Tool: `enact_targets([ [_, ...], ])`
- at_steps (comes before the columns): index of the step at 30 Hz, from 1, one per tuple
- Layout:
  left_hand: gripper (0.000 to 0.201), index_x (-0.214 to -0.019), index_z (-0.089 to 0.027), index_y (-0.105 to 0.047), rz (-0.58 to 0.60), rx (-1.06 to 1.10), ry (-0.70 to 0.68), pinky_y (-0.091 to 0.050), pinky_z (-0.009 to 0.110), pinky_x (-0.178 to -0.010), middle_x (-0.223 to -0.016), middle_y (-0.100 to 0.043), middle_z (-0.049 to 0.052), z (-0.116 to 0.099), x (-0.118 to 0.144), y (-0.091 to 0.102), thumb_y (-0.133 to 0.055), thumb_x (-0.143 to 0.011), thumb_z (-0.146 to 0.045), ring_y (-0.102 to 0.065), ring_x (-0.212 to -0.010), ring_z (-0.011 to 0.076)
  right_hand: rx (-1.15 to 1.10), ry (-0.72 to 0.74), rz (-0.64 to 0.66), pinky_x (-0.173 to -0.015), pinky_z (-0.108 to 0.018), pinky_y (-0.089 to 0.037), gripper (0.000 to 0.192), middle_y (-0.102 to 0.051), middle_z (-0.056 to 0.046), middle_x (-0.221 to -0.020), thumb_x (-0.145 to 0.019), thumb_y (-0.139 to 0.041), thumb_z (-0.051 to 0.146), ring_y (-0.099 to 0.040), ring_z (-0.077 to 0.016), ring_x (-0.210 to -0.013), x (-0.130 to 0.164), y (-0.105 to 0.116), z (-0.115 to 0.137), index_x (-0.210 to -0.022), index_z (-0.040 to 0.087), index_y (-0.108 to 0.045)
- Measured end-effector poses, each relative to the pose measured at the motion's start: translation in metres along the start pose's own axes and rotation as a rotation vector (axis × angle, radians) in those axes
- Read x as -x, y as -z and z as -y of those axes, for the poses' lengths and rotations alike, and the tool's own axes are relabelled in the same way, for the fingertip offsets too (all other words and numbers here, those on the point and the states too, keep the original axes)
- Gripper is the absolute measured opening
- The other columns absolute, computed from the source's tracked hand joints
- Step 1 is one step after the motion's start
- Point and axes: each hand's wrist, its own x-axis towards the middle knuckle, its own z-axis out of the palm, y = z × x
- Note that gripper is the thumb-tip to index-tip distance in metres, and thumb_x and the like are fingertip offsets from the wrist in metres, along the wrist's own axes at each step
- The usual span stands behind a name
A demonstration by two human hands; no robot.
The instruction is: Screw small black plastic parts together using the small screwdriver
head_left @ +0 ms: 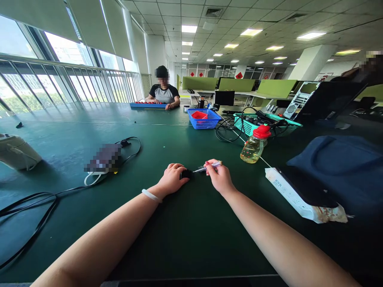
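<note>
My left hand (172, 178), with a white band at the wrist, is closed around a small black object (186, 174) resting on the dark green tabletop. Its exact kind is hard to make out; the fingers cover part of it. Between the fingers of my right hand (220, 178) is a slim screwdriver (216, 164) with a pale handle. Its thin shaft points left, and the tip is at or very near the black object's right side. Some small bits (201, 169) lie just beyond the shaft, too small to name.
Left are a power adapter (103, 157) with cables and a white device (18, 152). Ahead stand a blue basket (204, 120) and a teal basket (247, 126) with cables. At right are a bottle (253, 149), tissue pack (291, 195), phone (308, 187) and dark blue bag (341, 167). A person (164, 93) sits opposite.
</note>
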Motion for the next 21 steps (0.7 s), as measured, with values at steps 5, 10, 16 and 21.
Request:
enact_targets([
  [5,0.038,-0.116,-0.021,-0.066,-0.006,0.001,-0.01,-0.038,0.046,-0.11,-0.126,-0.061,0.009,0.002,0.0,-0.002,-0.069,-0.081,-0.037,-0.05,-0.122,0.0288,0.031,0.111,0.075,-0.063,-0.027,-0.047,0.028,-0.064,-0.002,-0.066,-0.094,-0.044,0.039,-0.062,-0.0173,-0.063,0.003,0.004,0.01,-0.077,0.021,-0.06],
  [10,0.039,-0.115,-0.022,-0.066,-0.026,0.0,-0.011,-0.039,0.046,-0.109,-0.125,-0.063,0.008,0.003,-0.001,-0.003,-0.071,-0.08,-0.037,-0.051,-0.122,0.0284,0.1,0.225,0.191,-0.07,-0.028,-0.047,0.023,-0.066,-0.002,-0.075,-0.092,-0.044,0.03,-0.063,-0.0179,-0.072,0.004,0.002,0.014,-0.077,0.022,-0.058],
  [16,0.041,-0.117,-0.02,-0.065,0.003,-0.031,-0.032,-0.039,0.045,-0.11,-0.127,-0.063,0.009,0.001,-0.001,0.001,-0.072,-0.08,-0.038,-0.05,-0.123,0.0282,0.064,0.13,0.159,-0.059,-0.026,-0.044,0.028,-0.06,0.0,-0.063,-0.094,-0.044,0.037,-0.058,-0.0157,-0.058,0.004,0.004,0.018,-0.075,0.022,-0.058],
  [21,0.04,-0.116,-0.021,-0.066,0.004,-0.05,-0.042,-0.04,0.045,-0.108,-0.128,-0.062,0.009,-0.001,0.0,0.003,-0.069,-0.082,-0.042,-0.048,-0.124,0.0287,0.162,0.333,0.19,-0.081,-0.032,-0.045,0.021,-0.07,-0.002,-0.078,-0.094,-0.049,0.031,-0.064,-0.0185,-0.075,0.01,-0.002,0.027,-0.079,0.023,-0.061],
])
